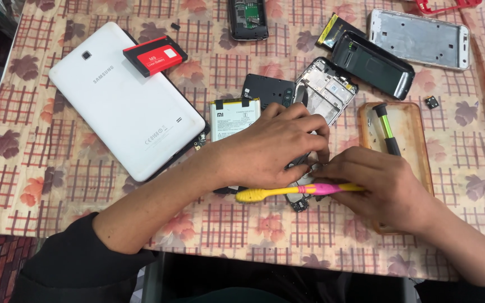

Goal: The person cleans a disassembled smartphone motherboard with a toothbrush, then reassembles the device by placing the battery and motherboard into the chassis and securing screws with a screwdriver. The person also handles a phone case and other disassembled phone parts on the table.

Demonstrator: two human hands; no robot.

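The left hand lies palm down at the middle of the frame, fingers curled over a small dark phone part that it presses to the bench; most of the part is hidden beneath the hand. Just right of it, the right hand grips a yellow and pink toothbrush, which lies level below the left hand with its yellow head pointing to the left.

Touching the top of the left hand are a white flat battery, a black back cover and a silver phone frame. Behind the right hand a clear orange-tinted phone case holds a green-handled screwdriver.

At the upper left lies a white tablet, face down, with a red and black battery on its upper edge. A black phone shell and a silver metal frame lie at the upper right. The bench wears a checked cloth with leaf prints.
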